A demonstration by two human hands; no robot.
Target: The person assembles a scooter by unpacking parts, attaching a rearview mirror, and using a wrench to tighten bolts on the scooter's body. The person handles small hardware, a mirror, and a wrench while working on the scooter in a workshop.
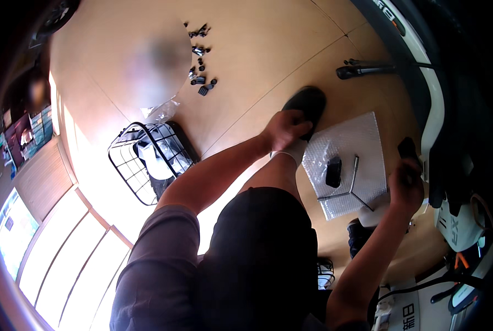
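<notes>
Black part: It is showing at my right hand, beside the vehicle.
Right hand: I am holding its fingers curled; I cannot tell whether gripping.
Left hand: I am holding it closed near my shoe.
Bubble wrap: It is lying nearby, carrying a three-armed wrench.

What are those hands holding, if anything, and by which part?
Nothing shows in the left hand. The right hand is curled at the near end of a black part; whether it grips it cannot be told.

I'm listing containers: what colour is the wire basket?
Black; the wire basket shows best in the head view.
</notes>
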